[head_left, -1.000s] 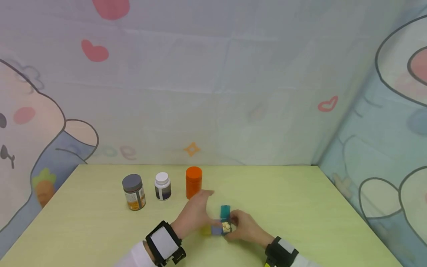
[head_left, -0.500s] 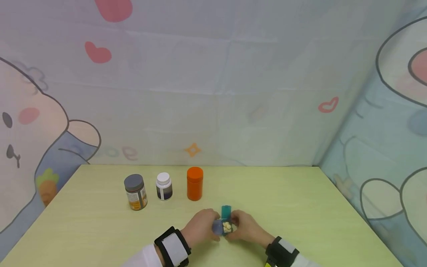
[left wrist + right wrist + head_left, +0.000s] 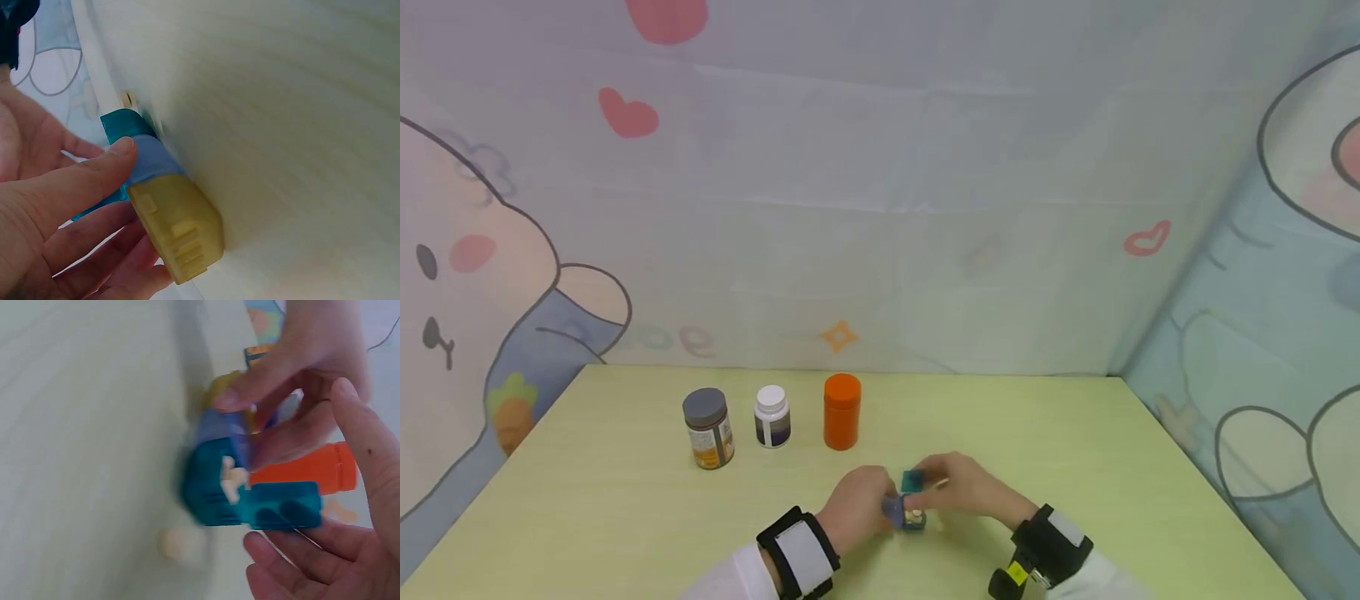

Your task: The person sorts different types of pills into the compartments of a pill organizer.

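Observation:
A small pill organizer (image 3: 892,510) has yellow, blue-violet and teal sections. Its teal lid (image 3: 284,505) stands raised, and pale tablets (image 3: 232,479) show in the teal compartment. My left hand (image 3: 857,504) grips the organizer from the left, thumb on the blue-violet section (image 3: 153,156) and fingers on the far side. At the raised lid is my right hand (image 3: 962,483); in the right wrist view its thumb is spread away and its fingers lie behind the lid. A blurred pale tablet (image 3: 181,542) is beside the organizer.
Behind the hands stand a grey-capped jar (image 3: 708,429), a white-capped bottle (image 3: 772,417) and an orange bottle (image 3: 842,412) in a row. The pale yellow table (image 3: 1075,467) meets a printed cloth backdrop (image 3: 887,208) at its far edge.
My left hand has come down onto the organizer and grips it, covering the yellow section. The right hand has moved from the teal compartment's side up to its lid. A loose tablet now shows.

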Tool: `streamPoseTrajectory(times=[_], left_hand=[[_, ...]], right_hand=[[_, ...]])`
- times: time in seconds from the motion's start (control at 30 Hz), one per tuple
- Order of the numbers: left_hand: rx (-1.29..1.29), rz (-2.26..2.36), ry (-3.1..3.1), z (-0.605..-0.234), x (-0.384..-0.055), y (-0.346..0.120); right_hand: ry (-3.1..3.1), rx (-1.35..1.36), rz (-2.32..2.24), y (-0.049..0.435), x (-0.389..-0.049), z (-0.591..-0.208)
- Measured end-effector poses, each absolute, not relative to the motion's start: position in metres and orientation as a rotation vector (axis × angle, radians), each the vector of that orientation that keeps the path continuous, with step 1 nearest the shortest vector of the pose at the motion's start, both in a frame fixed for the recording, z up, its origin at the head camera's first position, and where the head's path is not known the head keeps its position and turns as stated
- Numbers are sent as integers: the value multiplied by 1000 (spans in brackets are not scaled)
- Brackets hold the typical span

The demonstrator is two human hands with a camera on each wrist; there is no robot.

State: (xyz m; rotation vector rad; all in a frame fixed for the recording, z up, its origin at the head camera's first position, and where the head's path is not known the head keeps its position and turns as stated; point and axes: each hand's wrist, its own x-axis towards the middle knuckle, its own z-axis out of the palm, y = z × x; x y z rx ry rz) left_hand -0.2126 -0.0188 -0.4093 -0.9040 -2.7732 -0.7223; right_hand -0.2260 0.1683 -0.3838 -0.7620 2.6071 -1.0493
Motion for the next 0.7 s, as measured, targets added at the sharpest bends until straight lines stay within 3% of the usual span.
streamPoseTrajectory(times=[0.2,0.7], left_hand=[[-881,-760,-2820,-407,-211,-18],[-864,-768,-2819,-408,-213,-20]], right_hand=[[2674,-801,-937,165,-221,-369],[2820,-996,-781,152,-218,-386]])
